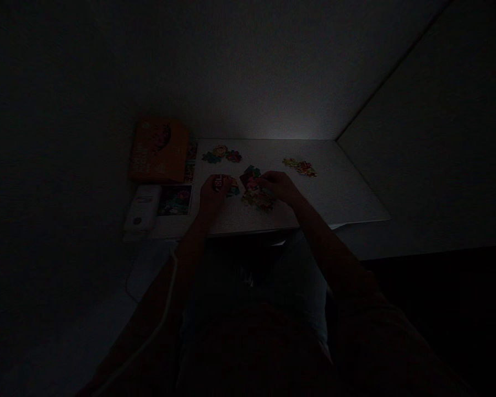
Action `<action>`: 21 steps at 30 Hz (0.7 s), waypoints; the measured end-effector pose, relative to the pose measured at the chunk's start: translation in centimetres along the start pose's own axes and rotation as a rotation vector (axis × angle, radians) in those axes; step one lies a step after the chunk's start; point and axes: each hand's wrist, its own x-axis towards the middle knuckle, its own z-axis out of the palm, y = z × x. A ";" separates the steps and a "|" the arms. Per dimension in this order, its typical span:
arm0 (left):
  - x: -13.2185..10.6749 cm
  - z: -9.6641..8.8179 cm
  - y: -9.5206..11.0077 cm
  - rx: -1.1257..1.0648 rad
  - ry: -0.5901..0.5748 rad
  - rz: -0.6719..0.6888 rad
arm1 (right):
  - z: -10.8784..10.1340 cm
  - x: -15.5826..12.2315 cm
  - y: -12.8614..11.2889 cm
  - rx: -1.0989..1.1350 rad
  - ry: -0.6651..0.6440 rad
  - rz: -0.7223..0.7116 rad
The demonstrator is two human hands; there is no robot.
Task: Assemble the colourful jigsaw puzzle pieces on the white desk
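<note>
The picture is very dim. The person sits at a small white table with both hands over its middle, toward the near edge. The left hand is curled, its fingers closed on a puzzle piece with red and pale print. The right hand lies with bent fingers on the right side of a joined cluster of pieces, which sits on the table between the two hands. Whether that hand pinches a piece or only presses the cluster down cannot be told in this light. More loose pieces lie near the far edge and another small group toward the right. An orange puzzle box sits at the far left corner, with a printed picture and a white device below it along the left edge. A white cable runs down past the left forearm. The main risk appears to be the darkness itself: colours and tab shapes are hard to read, so a piece could be forced into a wrong fit and bend. The cluster also lies close to the near edge, so a push from either hand might break it apart or send pieces off onto the lap.
</note>
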 end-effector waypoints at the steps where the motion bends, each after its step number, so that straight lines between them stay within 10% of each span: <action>1: 0.0 0.0 0.0 0.000 0.032 0.003 | -0.7 0.1 0.5 -0.043 0.021 -0.005; 9: 0.0 0.2 0.0 -0.044 0.032 0.006 | -5.0 -0.1 3.7 -0.025 0.168 -0.012; 21: 0.3 0.4 -0.1 -0.042 0.018 -0.030 | -6.2 -2.2 3.6 0.095 0.172 -0.098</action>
